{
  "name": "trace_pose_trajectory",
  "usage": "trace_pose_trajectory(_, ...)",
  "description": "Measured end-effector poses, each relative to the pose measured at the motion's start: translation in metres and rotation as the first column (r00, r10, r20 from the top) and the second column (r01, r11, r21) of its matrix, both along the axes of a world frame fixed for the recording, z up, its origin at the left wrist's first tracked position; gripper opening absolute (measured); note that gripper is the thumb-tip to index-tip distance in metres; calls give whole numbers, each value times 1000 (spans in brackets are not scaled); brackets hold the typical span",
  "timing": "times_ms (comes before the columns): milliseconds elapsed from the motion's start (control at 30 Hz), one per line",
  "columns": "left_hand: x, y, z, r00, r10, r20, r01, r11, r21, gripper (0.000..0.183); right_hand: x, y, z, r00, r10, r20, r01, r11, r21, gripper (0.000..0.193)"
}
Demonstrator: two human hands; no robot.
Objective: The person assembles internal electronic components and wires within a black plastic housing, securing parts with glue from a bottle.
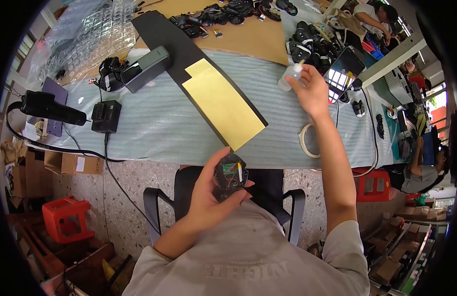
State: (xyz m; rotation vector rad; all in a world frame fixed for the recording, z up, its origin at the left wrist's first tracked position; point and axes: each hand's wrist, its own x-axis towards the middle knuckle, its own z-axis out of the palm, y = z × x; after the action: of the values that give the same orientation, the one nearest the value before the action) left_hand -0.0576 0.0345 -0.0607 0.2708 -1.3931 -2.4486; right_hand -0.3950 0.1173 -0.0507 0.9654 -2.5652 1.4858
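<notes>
Close to my body, my left hand (213, 185) is wrapped round a black plastic housing (222, 172). Its inside faces up and shows a green circuit board, thin wires and a small white and yellow part. Over the right side of the table, my right hand (311, 91) grips a small translucent squeeze bottle (286, 81) with a pale nozzle. Between the hands, a yellow sheet (223, 103) lies on a long black strip (181, 49) that runs away to the far left.
A dark grey box (148, 69), black cables and a black adapter (106, 116) sit left, near a black handheld tool (53, 107). A tape roll (310, 140) lies below my right forearm. Black parts (307, 42) and a tablet (344, 69) are far right. Other people work beyond.
</notes>
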Motion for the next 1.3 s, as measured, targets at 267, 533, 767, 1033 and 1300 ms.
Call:
trace_pose_trajectory(267, -18, -8, 7, 972, -18, -233, 124, 886, 446, 77, 155, 83, -10, 835, 113, -539, -396, 803, -444, 62)
trace_pose_trajectory(533, -45, 26, 63, 946, -84, -314, 257, 783, 567, 81, 213, 58, -38, 873, 136, -468, -433, 657, -616, 112)
trace_pose_trajectory(767, -63, 38, 57, 944, -16, -330, 175, 871, 459, 69, 207, 83, -12, 929, 97, -356, -253, 870, -423, 96)
trace_pose_trajectory(1033, -61, 41, 13, 886, -73, -457, 221, 935, 279, 68, 207, 103, 34, 985, 121, -121, -156, 926, -343, 62)
trace_pose_trajectory(1300, -38, 28, -5, 863, -221, -454, 71, 943, -325, 79, 219, 73, 56, 908, 47, -417, -86, 993, -76, 63)
